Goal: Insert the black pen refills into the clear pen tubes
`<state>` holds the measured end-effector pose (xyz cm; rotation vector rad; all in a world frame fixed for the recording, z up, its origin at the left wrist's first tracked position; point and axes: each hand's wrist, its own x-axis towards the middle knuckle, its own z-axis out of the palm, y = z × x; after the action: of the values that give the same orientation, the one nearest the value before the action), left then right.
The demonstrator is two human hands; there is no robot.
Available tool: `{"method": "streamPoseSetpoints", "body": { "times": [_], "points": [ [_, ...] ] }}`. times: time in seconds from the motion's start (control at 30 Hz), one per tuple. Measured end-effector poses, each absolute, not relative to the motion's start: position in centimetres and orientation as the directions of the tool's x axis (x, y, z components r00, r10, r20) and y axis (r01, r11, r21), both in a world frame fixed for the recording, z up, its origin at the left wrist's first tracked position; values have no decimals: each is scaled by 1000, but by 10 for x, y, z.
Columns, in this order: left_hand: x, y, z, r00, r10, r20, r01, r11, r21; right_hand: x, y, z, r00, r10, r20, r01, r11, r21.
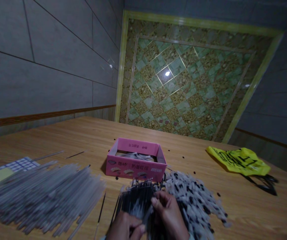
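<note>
My left hand [127,227] is low in the middle of the head view, thumb and fingers pinched together. My right hand [169,213] is just right of it, its thumb pressed to the curled fingers. Whatever the two hold is blurred; a pale translucent streak shows between them. Beneath and beyond them lies a bundle of thin dark rods [136,197]. Right of my right hand spreads a heap of small whitish pieces with black ends [193,196]. An open pink box [135,168] stands beyond the rods, with pale strips inside.
A broad pile of thin clear-grey sticks [48,196] covers the left of the wooden table [88,130]. A single dark rod [101,208] lies beside it. Blue-checked paper [23,164] is at far left. A yellow bag [241,160] and black loops [265,183] lie at right.
</note>
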<state>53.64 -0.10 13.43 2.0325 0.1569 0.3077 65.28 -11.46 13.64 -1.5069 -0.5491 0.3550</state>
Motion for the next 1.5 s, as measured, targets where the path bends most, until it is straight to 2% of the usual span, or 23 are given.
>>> {"method": "streamPoseSetpoints", "body": {
  "times": [0.07, 0.13, 0.2, 0.27, 0.33, 0.47, 0.6, 0.73, 0.97, 1.13, 1.3, 1.4, 1.5],
  "points": [
    [536, 4, 139, 949, 262, 177, -23, -500, 866, 654, -115, 137, 805, 589, 76, 63, 43, -997],
    [534, 17, 146, 904, 330, 274, -28, -592, 806, 658, -117, 146, 827, 561, 38, 4, 62, -998],
    [530, 35, 155, 792, 474, 384, 44, -672, 739, 665, -119, 163, 898, 429, 94, 33, 148, -988],
    [525, 54, 163, 699, 554, 452, 188, -752, 632, 677, -119, 182, 934, 260, 243, 193, 203, -960],
    [521, 69, 169, 694, 589, 413, 366, -783, 503, 692, -116, 197, 892, 172, 418, 407, 98, -908],
    [516, 85, 171, 696, 678, 236, 610, -732, 303, 723, -96, 208, 849, 134, 511, 522, -63, -851],
    [515, 94, 160, 677, 720, 156, 690, -694, 207, 742, -77, 205, 819, 158, 552, 574, -258, -778],
    [518, 100, 145, 691, 719, 82, 706, -694, 139, 747, -70, 201, 809, 242, 535, 585, -420, -694],
    [521, 103, 135, 719, 693, 44, 682, -717, 145, 738, -76, 196, 756, 321, 571, 647, -501, -575],
    [520, 100, 144, 709, 703, 48, 689, -706, 165, 704, -89, 187, 698, 362, 617, 714, -417, -563],
    [518, 95, 157, 715, 692, 98, 669, -719, 189, 673, -111, 168, 686, 415, 597, 725, -327, -606],
    [517, 94, 162, 736, 628, 253, 548, -772, 322, 665, -122, 153, 718, 419, 556, 681, -261, -684],
    [520, 89, 161, 679, 546, 491, 262, -805, 533, 656, -124, 141, 706, 462, 537, 684, -246, -687]
  ]
}}
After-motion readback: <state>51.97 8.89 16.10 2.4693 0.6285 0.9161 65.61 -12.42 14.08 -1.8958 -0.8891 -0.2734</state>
